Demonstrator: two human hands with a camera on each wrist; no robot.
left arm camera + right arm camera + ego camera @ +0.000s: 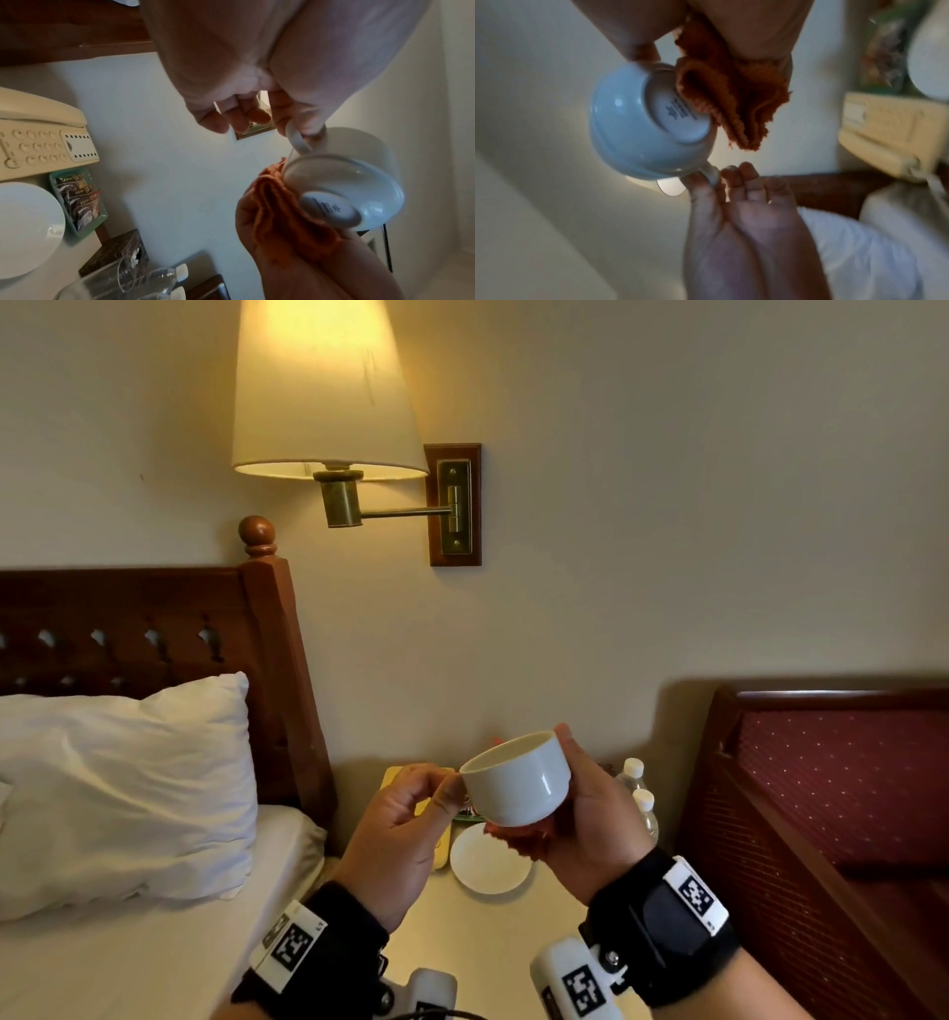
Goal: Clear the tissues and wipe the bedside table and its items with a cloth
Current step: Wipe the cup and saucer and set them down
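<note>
A white cup (516, 779) hangs in the air above the bedside table (493, 932). My left hand (405, 829) pinches the cup's handle (298, 140) between thumb and forefinger. My right hand (590, 819) cups the far side and base of the cup with an orange cloth (518, 834) bunched in its palm. In the wrist views the cloth (287, 221) (731, 95) lies against the cup's stamped underside (677, 109). The cup tilts toward the left.
On the table stand a white saucer (488, 862), a cream telephone (33, 140), a green tray of sachets (79, 201), a dark tissue box (115, 253), two water bottles (639, 788) and a glass (107, 284). A bed and pillow (118, 788) lie left, a red padded chair (832, 803) right, a wall lamp (328, 403) above.
</note>
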